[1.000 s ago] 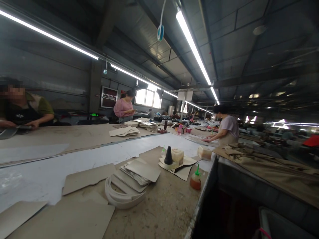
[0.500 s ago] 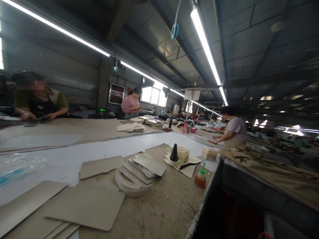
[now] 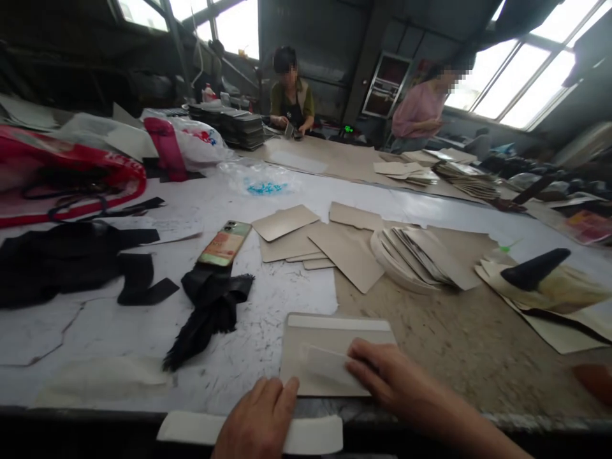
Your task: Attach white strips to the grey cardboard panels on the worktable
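A beige rectangular panel [image 3: 306, 347] with a pale band along its far edge lies at the front of the table. Over it, my right hand [image 3: 382, 376] pinches a thin, pale flat piece [image 3: 327, 364], blurred by motion. My left hand [image 3: 261, 417] is closed at the table's front edge, by the panel's near left corner. A long white strip [image 3: 313, 435] runs under that hand and sticks out on both sides, in front of the edge. The left fingertips are partly hidden.
Beyond lie beige panels [image 3: 347, 248] and a stack with curved strips [image 3: 406, 261]. Left are a phone [image 3: 224, 243], black fabric scraps [image 3: 215, 306] and a red bag [image 3: 62, 175]. A black cone [image 3: 535, 268] lies right. Two people [image 3: 291, 102] stand across the table.
My view has swung left and down to the near table edge. Both my hands, the panel and the white strip now show; none of them was in sight before.
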Tool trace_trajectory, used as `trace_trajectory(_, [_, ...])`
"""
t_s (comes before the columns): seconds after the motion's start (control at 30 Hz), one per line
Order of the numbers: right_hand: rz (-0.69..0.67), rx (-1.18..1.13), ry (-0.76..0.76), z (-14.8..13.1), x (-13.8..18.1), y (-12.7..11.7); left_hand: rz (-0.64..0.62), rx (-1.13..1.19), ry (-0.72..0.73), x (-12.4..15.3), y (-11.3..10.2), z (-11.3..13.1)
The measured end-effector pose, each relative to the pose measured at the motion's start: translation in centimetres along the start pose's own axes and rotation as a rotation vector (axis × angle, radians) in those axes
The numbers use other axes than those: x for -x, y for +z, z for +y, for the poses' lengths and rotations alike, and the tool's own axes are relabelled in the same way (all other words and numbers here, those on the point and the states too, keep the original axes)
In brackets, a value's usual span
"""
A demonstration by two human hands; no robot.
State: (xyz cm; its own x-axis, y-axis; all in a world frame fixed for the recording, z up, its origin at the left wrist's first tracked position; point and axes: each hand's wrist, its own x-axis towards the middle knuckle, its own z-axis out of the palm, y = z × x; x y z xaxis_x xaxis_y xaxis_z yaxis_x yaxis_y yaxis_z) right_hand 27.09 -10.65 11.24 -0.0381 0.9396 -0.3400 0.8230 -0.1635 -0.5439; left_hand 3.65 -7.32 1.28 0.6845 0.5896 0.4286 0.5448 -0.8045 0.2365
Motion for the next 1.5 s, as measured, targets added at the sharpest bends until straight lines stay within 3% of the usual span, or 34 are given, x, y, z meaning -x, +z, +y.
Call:
trace_trajectory(0.13, [-0.032,0.091,-0.044,-0.8,-3.2,0.8,0.119,0.061,0.035,-1.1,1.5,-0.1])
trace_trajectory(0.33, [-0.065,0.241,0.016,-0.4,-6.0,2.6,0.026,0.129,-0.031,-1.2,2.7,-0.1])
trace_trajectory(1.0, [-0.133,0.248,0.045,0.8,-6.7,2.5,-0.038,0.120,0.025,-2.8,0.6,-0.2])
trace_trajectory(1.33, [-0.137,0.267,0.056,0.8,-6.9,2.4,-0.055,0.159,0.005,-2.6,1.2,-0.1])
trace_trajectory(1.5, [-0.139,0.292,0.055,0.8,-7.0,2.6,-0.002,0.178,-0.014,-2.1,1.8,-0.1])
